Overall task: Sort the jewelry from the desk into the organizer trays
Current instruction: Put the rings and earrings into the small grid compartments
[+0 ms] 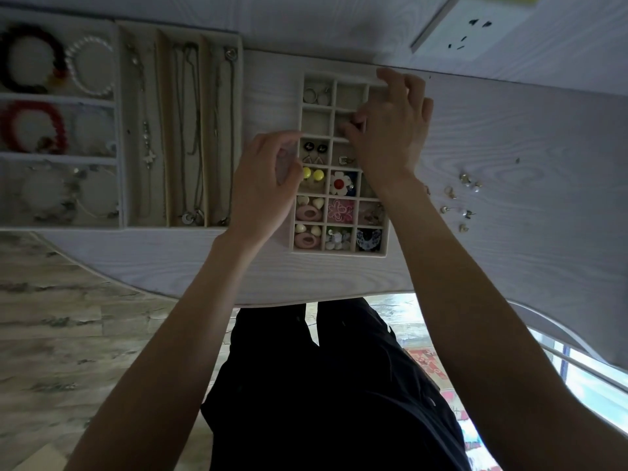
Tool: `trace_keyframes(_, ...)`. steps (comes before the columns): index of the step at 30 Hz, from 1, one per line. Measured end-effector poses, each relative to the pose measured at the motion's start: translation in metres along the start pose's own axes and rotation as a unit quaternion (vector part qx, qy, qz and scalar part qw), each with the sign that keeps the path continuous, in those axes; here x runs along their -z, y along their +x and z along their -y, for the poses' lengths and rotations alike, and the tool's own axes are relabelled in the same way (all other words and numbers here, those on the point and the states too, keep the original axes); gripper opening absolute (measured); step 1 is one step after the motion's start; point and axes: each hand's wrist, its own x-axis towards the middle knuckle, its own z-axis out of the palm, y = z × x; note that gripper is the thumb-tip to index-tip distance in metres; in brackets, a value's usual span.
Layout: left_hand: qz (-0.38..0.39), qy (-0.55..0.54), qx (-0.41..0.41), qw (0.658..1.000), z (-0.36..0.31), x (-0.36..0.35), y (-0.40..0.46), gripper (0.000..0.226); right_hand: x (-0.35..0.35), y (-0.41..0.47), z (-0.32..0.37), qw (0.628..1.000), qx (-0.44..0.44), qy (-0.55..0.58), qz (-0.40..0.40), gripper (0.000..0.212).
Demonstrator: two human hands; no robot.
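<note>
A small gridded organizer tray [295, 246] sits mid-desk with earrings in many cells: yellow studs [312, 174], a white flower [341, 183], pink pieces [341, 210]. My right hand [390, 130] hovers over the tray's upper right cells, thumb and forefinger pinched over a middle cell; what they hold is too small to make out. My left hand [265, 185] rests at the tray's left edge with fingers loosely curled and nothing seen in it. Several loose earrings [462, 202] lie on the desk right of the tray.
A long-slot tray with necklaces [180, 130] and a tray with bead bracelets [34, 124] stand at the left. A white box [475, 25] lies at the back right. The desk's curved front edge runs just above my legs.
</note>
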Motion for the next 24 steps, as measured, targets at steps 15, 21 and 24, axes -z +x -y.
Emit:
trace_keyframes(15, -0.005, -0.003, 0.000, 1.000, 0.000, 0.000, -0.001, 0.032, 0.010, -0.004, -0.011, 0.996, -0.004, 0.076, -0.054, 0.012)
trace_keyframes(21, -0.023, 0.070, -0.023, 0.997, -0.008, 0.002, -0.006, 0.031, 0.030, -0.052, -0.064, 0.963, -0.003, 0.220, -0.158, 0.022)
trace_keyframes(24, -0.011, 0.146, -0.075, 0.986, -0.026, -0.001, -0.009, 0.033, 0.023, -0.090, -0.098, 0.966, -0.030, 0.229, -0.115, 0.027)
